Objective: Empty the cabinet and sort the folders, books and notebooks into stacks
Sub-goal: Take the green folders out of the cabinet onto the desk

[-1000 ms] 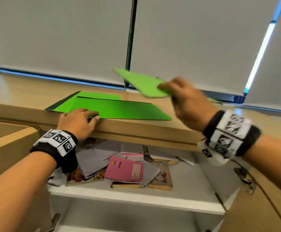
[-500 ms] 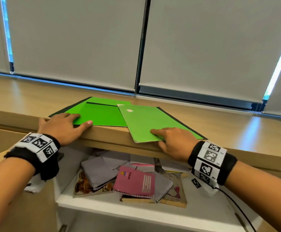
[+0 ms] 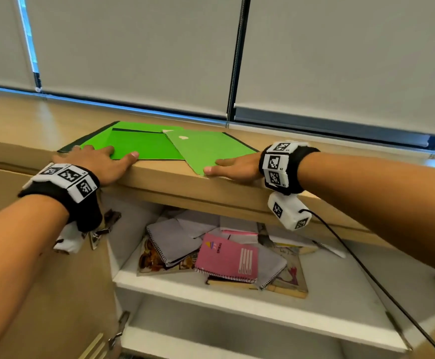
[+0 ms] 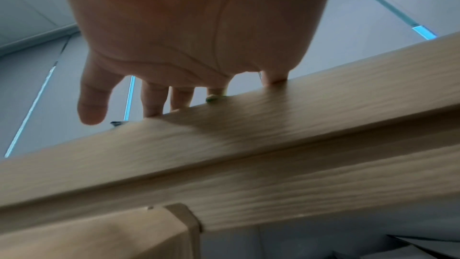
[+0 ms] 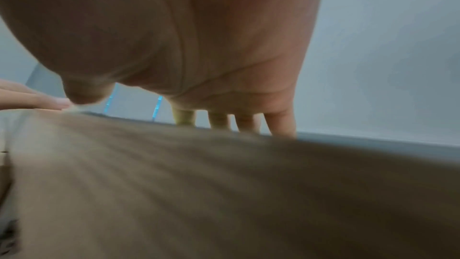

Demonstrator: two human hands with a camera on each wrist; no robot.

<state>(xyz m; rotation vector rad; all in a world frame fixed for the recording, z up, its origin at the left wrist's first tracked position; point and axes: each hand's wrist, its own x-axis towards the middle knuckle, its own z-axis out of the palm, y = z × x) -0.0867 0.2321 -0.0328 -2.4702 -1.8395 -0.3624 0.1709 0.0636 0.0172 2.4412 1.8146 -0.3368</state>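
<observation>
Two bright green folders lie on the wooden cabinet top (image 3: 302,156): one flat at the left (image 3: 138,146), another (image 3: 206,151) skewed across its right part, a corner at the front edge. My left hand (image 3: 99,161) (image 4: 159,94) lies flat on the left folder's near edge. My right hand (image 3: 232,168) (image 5: 234,121) lies flat on the skewed folder's near corner with straight fingers. Below, the open cabinet shelf (image 3: 211,294) holds a pink spiral notebook (image 3: 228,257), grey spiral notebooks (image 3: 172,239) and picture books (image 3: 289,278) in a loose heap.
Grey roller blinds (image 3: 133,47) hang behind the top. The wooden cabinet door (image 3: 42,294) stands open at the left with metal hinges (image 3: 102,229). A lower white shelf (image 3: 237,343) shows beneath. A black cable (image 3: 366,270) runs from my right wrist across the opening.
One second ago my right hand carried the second green folder in the air; it has since laid it down over the first and now rests flat on it. My left hand stayed put.
</observation>
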